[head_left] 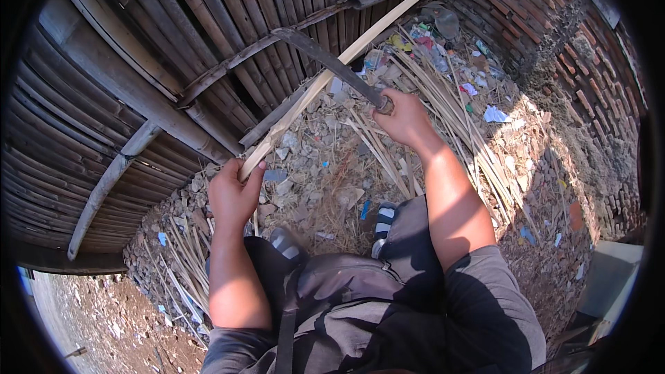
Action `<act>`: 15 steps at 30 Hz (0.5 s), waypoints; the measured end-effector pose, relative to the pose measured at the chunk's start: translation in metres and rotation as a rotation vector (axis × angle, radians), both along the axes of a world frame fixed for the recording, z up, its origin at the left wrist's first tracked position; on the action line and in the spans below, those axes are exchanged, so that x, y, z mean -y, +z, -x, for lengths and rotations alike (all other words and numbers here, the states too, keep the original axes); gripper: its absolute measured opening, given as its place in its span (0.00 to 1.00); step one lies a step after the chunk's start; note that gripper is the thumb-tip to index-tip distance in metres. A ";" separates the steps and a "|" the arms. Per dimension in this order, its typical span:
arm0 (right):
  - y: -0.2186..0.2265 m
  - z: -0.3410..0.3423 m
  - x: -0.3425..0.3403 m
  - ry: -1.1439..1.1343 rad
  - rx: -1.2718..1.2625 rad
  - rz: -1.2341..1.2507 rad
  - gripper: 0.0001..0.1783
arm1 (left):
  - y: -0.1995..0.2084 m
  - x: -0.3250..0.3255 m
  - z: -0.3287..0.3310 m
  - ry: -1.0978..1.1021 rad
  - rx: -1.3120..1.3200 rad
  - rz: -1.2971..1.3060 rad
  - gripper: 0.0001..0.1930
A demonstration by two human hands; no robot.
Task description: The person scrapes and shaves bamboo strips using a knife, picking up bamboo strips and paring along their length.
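My left hand [234, 190] is closed round the near end of a long pale bamboo strip [353, 50], which slants up and away to the far right. In my right hand [407, 119] is the handle of a machete [332, 64], a dark blade with a hooked tip. The blade points to the far left and crosses the strip near its middle; whether its edge touches the strip I cannot tell. Split bamboo strips [460, 121] lie in a loose bundle on the ground beyond my right hand. More strips [187, 256] lie by my left forearm.
A dark bamboo-slat wall [159, 55] with pole rails rises close on the left. At the right stands a brick wall [589, 76]. Rubble ground [298, 131] strewn with litter lies between them, with my sandalled feet [384, 221] on it. A pale block [609, 280] stands at the lower right.
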State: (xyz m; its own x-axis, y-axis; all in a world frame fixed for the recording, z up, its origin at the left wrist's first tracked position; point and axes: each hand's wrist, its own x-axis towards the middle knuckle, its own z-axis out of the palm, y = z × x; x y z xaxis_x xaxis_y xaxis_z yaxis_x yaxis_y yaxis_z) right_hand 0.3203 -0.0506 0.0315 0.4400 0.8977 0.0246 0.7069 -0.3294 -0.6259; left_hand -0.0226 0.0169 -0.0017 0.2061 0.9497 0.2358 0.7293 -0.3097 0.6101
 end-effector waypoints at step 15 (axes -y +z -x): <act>-0.005 0.013 0.000 -0.063 0.335 -0.338 0.15 | -0.001 0.002 -0.001 -0.014 0.101 0.014 0.19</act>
